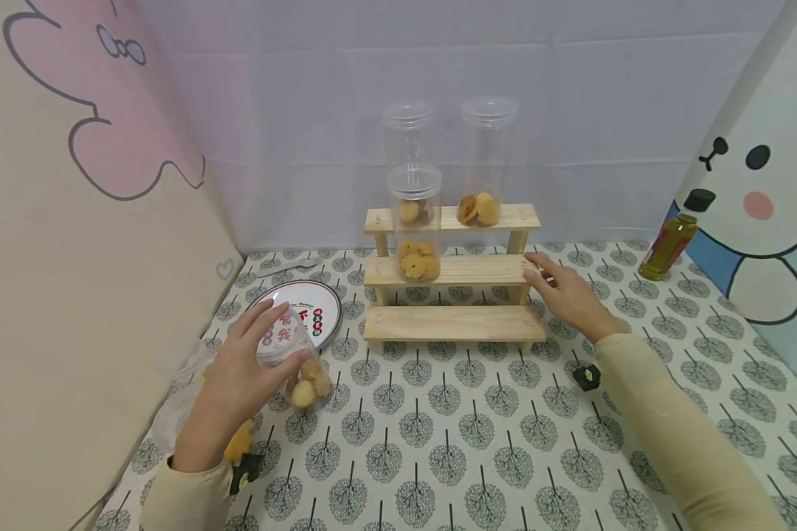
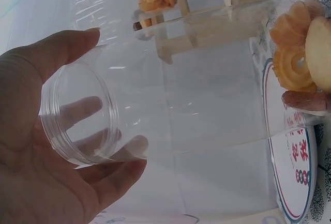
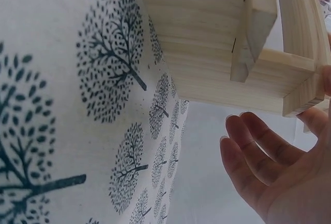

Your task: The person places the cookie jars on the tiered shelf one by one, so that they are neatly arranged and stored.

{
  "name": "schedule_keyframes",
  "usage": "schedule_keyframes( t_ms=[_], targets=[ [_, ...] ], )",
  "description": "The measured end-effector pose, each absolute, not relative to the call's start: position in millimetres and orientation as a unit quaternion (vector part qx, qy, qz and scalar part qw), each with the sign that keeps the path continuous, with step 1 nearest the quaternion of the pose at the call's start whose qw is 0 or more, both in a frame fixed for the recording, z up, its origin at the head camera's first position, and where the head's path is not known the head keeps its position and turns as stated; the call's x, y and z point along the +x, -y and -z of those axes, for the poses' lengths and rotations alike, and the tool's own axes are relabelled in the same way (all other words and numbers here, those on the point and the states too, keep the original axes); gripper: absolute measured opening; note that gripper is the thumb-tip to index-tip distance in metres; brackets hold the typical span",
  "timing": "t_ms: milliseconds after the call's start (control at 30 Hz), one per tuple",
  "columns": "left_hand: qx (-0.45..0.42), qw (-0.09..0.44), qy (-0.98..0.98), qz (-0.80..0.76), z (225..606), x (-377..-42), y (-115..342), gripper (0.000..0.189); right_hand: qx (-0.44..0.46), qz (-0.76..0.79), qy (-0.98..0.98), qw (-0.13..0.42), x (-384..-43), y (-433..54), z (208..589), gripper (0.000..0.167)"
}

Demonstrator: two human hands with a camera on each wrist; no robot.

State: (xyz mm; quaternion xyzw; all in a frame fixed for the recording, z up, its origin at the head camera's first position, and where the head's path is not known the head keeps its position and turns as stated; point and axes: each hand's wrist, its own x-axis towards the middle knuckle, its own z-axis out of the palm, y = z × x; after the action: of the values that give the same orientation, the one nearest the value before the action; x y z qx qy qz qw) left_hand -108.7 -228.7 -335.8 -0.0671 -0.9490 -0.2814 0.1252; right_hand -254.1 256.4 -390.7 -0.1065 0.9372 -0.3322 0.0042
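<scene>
My left hand (image 1: 229, 380) grips a clear lidded jar (image 2: 207, 94) from above, thumb and fingers spread round its lid end. Cookies (image 1: 310, 383) lie in the jar's bottom, and the jar tilts in front of a round plate (image 1: 330, 317) with red lettering. At the right end of the middle step of a three-step wooden stand (image 1: 454, 324), my right hand (image 1: 571, 299) holds the board's end between thumb and forefinger. Its other fingers (image 3: 269, 151) reach out beneath, apart from the wood.
One cookie jar (image 1: 417, 228) stands on the middle step; two more, a left jar (image 1: 408, 140) and a right jar (image 1: 490, 158), stand on the top step. An oil bottle (image 1: 667, 247) is at right, a pale utensil (image 1: 288, 267) behind the plate. Clear plastic (image 1: 173, 413) shows beside my left wrist.
</scene>
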Motion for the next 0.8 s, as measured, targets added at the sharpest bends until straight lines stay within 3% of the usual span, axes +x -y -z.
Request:
schedule_keyframes(
  t_ms=[367, 800],
  targets=[
    [-0.095, 0.169, 0.934, 0.300, 333, -114, 223, 0.072, -0.108, 0.335, -0.936, 0.002, -254, -257, 394, 0.066],
    [-0.151, 0.167, 0.920, 0.322, 302, -129, 197, 0.070, -0.111, 0.337, -0.935, 0.002, -253, -254, 391, 0.067]
  ],
)
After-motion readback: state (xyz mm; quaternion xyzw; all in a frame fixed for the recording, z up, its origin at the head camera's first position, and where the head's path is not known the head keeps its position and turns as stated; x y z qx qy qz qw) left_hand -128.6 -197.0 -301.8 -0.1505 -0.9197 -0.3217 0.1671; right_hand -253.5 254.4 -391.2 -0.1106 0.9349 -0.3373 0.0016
